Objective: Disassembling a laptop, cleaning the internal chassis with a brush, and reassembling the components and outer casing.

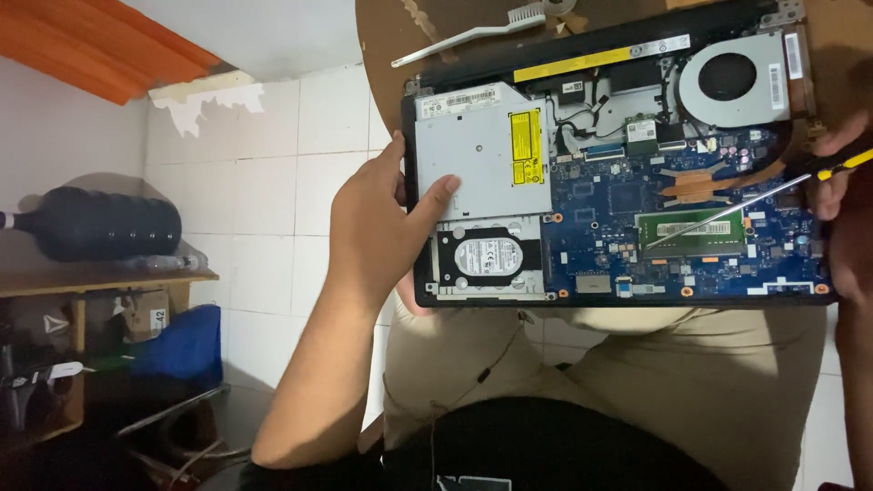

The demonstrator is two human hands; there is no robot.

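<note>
Left hand (377, 223): gripping the left edge of an opened laptop (618, 173), thumb laid on the silver disc drive (477, 150), fingers curled under the case. Right hand (841, 168): at the right edge of the view, partly cut off, fingers pinched around the yellow-and-black handle of a screwdriver (755, 205).

Screwdriver: long thin metal shaft slanting down to the left across the laptop, tip touching the green memory stick (691, 232) near its left end.

Laptop: bottom cover off, insides facing up; far part resting on a round brown bench (391, 36), near edge over the person's lap in beige trousers (637, 364).

Inside the laptop:
- silver disc drive, upper left, with a yellow label;
- hard drive (489, 259), lower left, just below the disc drive, in a metal frame;
- blue circuit board (618, 209), centre and right;
- round cooling fan (732, 77), upper right;
- copper heat pipes (700, 182), between fan and memory stick.

On the bench beyond the laptop: white brush (473, 35), lying flat, bristles at its right end.

Surroundings: white tiled floor (273, 182); wooden shelf (100, 277) at left, carrying a dark ribbed bottle (100, 223) on its side.
</note>
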